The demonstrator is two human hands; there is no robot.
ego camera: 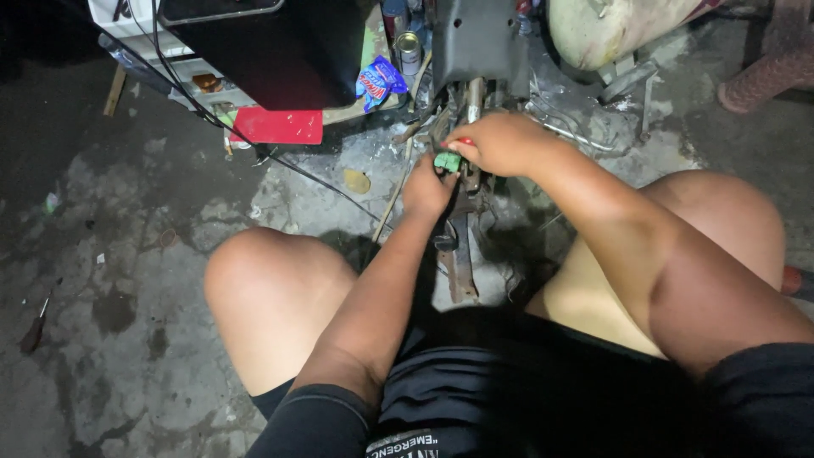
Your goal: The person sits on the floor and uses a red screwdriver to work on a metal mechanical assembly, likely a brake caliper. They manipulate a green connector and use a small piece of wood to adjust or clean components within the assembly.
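Both of my hands meet over a rusty metal machine part (459, 254) on the concrete floor between my knees. My left hand (426, 188) pinches a small green connector (448, 160) from below. My right hand (500, 142) closes around a red-handled tool (465, 141), whose tip is hidden behind the fingers, right above the green connector. The fingertips of both hands touch around the connector.
A black box-like machine body (271, 47) stands at the back left with a red plate (280, 125) under it. A black cable (280, 157) runs across the floor. A blue wrapper (380, 82) and a small tin can (409, 47) lie behind. A screwdriver (34, 331) lies far left.
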